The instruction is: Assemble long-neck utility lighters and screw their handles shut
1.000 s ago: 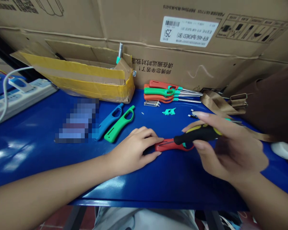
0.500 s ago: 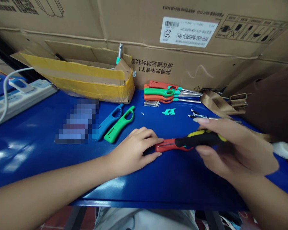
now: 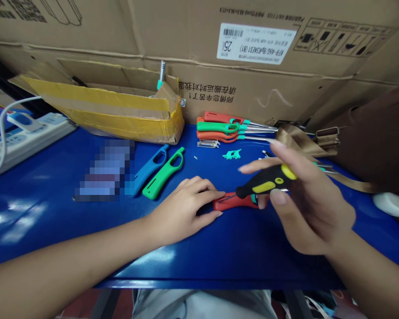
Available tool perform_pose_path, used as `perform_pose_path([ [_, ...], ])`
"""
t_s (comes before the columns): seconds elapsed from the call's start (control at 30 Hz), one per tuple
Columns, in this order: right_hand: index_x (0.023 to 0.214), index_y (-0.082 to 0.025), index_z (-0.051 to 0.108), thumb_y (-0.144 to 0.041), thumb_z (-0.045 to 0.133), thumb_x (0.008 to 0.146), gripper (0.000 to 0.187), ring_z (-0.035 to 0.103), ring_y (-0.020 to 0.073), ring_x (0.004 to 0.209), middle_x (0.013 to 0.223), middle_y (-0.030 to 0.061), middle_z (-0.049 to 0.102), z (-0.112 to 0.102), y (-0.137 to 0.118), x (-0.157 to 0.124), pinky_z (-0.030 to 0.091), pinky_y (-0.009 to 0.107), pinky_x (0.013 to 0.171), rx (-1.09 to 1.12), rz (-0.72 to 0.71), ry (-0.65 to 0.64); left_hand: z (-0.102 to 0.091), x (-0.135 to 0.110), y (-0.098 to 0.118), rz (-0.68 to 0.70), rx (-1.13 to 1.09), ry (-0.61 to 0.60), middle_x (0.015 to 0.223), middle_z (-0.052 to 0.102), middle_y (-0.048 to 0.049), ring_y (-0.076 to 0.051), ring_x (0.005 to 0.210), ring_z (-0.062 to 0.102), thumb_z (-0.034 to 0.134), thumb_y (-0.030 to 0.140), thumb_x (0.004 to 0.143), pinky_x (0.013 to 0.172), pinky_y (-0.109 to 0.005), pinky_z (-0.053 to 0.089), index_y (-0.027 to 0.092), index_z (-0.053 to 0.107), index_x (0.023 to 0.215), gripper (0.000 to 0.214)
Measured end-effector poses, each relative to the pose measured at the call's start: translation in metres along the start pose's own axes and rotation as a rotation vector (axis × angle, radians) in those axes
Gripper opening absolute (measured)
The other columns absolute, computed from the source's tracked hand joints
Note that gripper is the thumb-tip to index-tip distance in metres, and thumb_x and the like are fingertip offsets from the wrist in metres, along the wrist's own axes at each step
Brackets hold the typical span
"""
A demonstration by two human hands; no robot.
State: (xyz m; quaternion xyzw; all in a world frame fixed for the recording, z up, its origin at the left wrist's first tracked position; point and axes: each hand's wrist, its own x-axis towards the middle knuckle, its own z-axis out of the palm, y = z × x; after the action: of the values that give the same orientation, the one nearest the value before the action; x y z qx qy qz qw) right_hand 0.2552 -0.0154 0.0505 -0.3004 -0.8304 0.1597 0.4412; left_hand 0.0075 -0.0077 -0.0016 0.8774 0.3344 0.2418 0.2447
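My left hand (image 3: 186, 208) lies on the blue table (image 3: 219, 252), fingers pinched on the end of a red lighter handle (image 3: 231, 201). My right hand (image 3: 302, 199) grips a black and yellow screwdriver (image 3: 266, 182), its tip pointing down at the red handle. A blue handle shell (image 3: 150, 167) and a green handle shell (image 3: 162, 173) lie side by side to the left of my left hand.
A stack of red, green and orange lighters (image 3: 229, 128) lies by the big cardboard box (image 3: 219, 53). A small teal part (image 3: 232, 154) and a metal piece (image 3: 209, 143) sit nearby. An open taped box (image 3: 113, 110) and a power strip (image 3: 23, 137) are left. A brown bag (image 3: 375, 133) is right.
My right hand has turned the screwdriver, so its yellow end now points up and right and its tip sits lower on the red handle. My left hand has stayed put.
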Motion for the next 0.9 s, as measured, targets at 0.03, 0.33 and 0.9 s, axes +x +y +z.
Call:
perform_pose_path([
  [0.03, 0.156, -0.036, 0.044, -0.019, 0.063, 0.093, 0.067, 0.072, 0.0270, 0.091, 0.122, 0.0057, 0.073, 0.0007, -0.0001, 0.0006, 0.061, 0.041, 0.066, -0.010, -0.019, 0.005, 0.0001, -0.0001, 0.0000, 0.003, -0.002, 0.003, 0.113, 0.067, -0.0081, -0.023, 0.105, 0.059, 0.067, 0.026, 0.096, 0.095, -0.041, 0.047, 0.019, 0.066, 0.130, 0.034],
  [0.33, 0.158, -0.027, 0.041, -0.019, 0.053, 0.099, 0.060, 0.074, 0.0243, 0.091, 0.132, 0.0097, 0.069, 0.0020, 0.0000, 0.0028, 0.062, 0.037, 0.063, 0.059, 0.000, 0.016, 0.0005, -0.0009, -0.0004, 0.012, 0.002, 0.008, 0.113, 0.067, -0.0083, -0.024, 0.104, 0.059, 0.068, 0.026, 0.096, 0.095, -0.041, 0.046, 0.017, 0.067, 0.129, 0.034],
  [0.9, 0.140, -0.029, 0.060, -0.022, 0.074, 0.090, 0.052, 0.072, 0.0182, 0.071, 0.102, 0.0017, 0.079, -0.0002, -0.0030, 0.0075, 0.059, 0.029, 0.064, -0.321, -0.164, 0.069, 0.0010, -0.0013, -0.0004, 0.016, 0.006, 0.012, 0.113, 0.066, -0.0081, -0.023, 0.104, 0.058, 0.068, 0.025, 0.096, 0.093, -0.039, 0.046, 0.016, 0.066, 0.130, 0.035],
])
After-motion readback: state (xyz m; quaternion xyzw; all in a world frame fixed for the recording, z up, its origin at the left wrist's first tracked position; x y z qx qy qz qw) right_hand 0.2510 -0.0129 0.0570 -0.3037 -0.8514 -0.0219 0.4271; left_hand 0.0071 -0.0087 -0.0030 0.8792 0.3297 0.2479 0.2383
